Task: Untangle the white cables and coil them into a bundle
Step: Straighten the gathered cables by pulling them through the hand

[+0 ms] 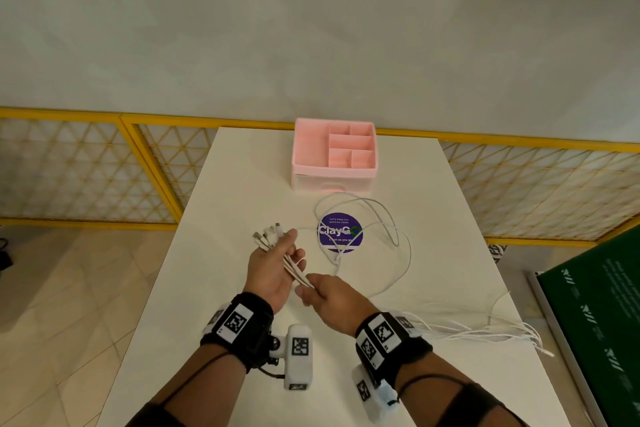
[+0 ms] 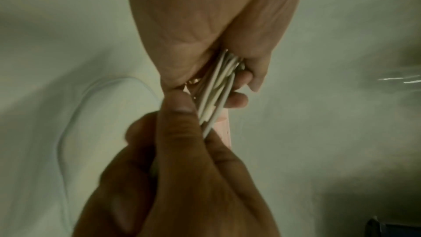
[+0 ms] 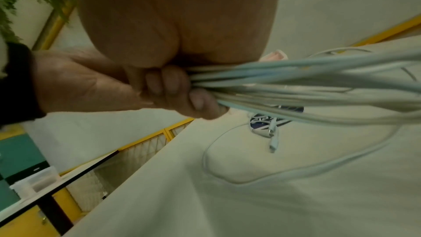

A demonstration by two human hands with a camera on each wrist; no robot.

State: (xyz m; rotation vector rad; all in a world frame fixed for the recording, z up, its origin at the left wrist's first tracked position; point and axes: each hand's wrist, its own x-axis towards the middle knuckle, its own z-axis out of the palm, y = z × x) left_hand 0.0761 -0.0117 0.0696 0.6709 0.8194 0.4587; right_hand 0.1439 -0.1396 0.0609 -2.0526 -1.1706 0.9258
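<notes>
Several white cables [image 1: 297, 270] run as one bundle between my two hands above the table. My left hand [image 1: 277, 262] grips the bundle, and the connector ends [image 1: 266, 236] fan out past its thumb side. Just behind it my right hand [image 1: 323, 293] pinches the same strands. In the left wrist view the left fingers [image 2: 239, 78] curl round the cables [image 2: 216, 87]. In the right wrist view the right fingers [image 3: 173, 86] clasp the strands [image 3: 296, 82], which stream off to the right. Loose loops [image 1: 381, 218] lie on the table, and the far ends [image 1: 502, 331] trail to its right edge.
A pink compartment organizer [image 1: 334, 152] stands at the table's far end. A round purple sticker [image 1: 339, 232] lies under the loose loops. The white table [image 1: 221, 218] drops off on both sides; a yellow lattice fence [image 1: 86, 163] runs behind it, and a green board [image 1: 606, 322] stands on the right.
</notes>
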